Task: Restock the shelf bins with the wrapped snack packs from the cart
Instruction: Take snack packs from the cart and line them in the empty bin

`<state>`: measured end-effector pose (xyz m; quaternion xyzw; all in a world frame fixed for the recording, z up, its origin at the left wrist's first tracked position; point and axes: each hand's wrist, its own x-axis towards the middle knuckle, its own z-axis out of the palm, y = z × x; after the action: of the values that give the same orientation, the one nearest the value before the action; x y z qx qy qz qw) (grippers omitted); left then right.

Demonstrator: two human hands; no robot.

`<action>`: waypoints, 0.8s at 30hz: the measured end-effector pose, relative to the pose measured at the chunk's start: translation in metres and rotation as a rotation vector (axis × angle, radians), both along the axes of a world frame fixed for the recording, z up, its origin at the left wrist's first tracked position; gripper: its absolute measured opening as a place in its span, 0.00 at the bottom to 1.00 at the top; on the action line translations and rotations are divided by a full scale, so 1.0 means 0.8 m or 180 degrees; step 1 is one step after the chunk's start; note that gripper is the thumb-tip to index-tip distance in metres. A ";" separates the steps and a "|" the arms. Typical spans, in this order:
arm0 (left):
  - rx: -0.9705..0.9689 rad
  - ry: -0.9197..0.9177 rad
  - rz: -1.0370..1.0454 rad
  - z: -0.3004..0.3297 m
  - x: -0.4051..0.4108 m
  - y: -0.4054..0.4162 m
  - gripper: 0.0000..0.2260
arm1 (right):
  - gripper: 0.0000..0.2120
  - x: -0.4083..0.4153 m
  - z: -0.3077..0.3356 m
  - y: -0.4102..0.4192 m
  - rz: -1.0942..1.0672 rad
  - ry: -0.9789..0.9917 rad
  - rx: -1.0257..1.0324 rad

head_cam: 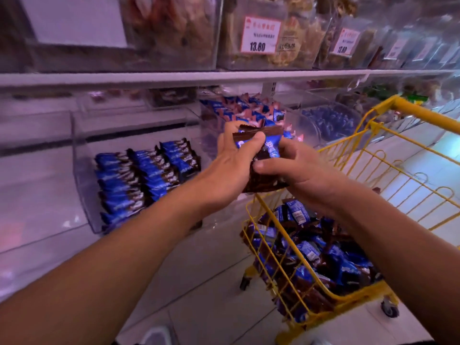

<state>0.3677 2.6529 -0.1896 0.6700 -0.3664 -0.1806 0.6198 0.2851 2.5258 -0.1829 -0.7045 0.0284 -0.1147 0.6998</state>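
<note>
A stack of packs (258,155) is gripped between the left hand (231,168) and right hand (291,170), above the cart (348,298). It should be squared, then laid beside the rows in the bin (82,185).

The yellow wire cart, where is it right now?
In the head view, the yellow wire cart stands on the right, below the right hand, beside the clear plastic shelf bins; blue-and-brown wrapped snack packs lie heaped inside it.
</note>
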 end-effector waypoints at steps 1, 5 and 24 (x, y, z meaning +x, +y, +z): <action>-0.0079 -0.0033 0.0062 0.001 0.004 0.008 0.11 | 0.21 0.008 0.002 0.009 0.0002 -0.0019 -0.0061; -0.0241 -0.0164 0.0140 0.006 0.029 0.042 0.08 | 0.16 0.037 0.014 0.035 0.0330 -0.0013 -0.0018; 0.4448 -0.1510 0.0299 -0.070 0.146 0.117 0.29 | 0.45 0.253 -0.012 0.101 0.1399 0.1721 -0.6181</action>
<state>0.4848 2.7466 -0.2455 0.9445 -0.2611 -0.1953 -0.0401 0.4874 2.6067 -0.1927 -0.9580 -0.0494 0.2045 -0.1951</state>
